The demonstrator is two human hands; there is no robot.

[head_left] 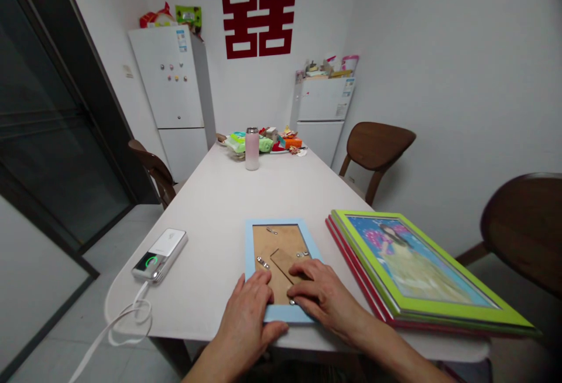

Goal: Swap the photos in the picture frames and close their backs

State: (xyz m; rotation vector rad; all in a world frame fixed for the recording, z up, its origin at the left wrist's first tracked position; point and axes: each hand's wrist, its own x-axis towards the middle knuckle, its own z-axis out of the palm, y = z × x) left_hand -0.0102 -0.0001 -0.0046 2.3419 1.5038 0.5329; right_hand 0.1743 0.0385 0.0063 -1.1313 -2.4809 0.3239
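A light blue photo frame [249, 248] lies face down on the table, close to its front edge. Its brown backing board [281, 239] shows, with a flat stand leg [281, 261] and several small metal clips [263, 262] around the border. My left hand [246, 307] grips the frame's lower left corner, fingers on the left side and thumb at the bottom edge. Curled over the lower right of the backing is my right hand [320, 292]. Its fingertips are closed at the metal turn clip [292, 301] by the bottom edge, and partly cover the stand leg.
Right of my hands lies a stack of larger frames, a green picture frame [397, 260] on top. A power bank [160, 254] with a white cable [109, 327] sits at left. Farther back stand a pink bottle [252, 150] and snack packets [237, 142]. Chairs [378, 144] flank the table [211, 207].
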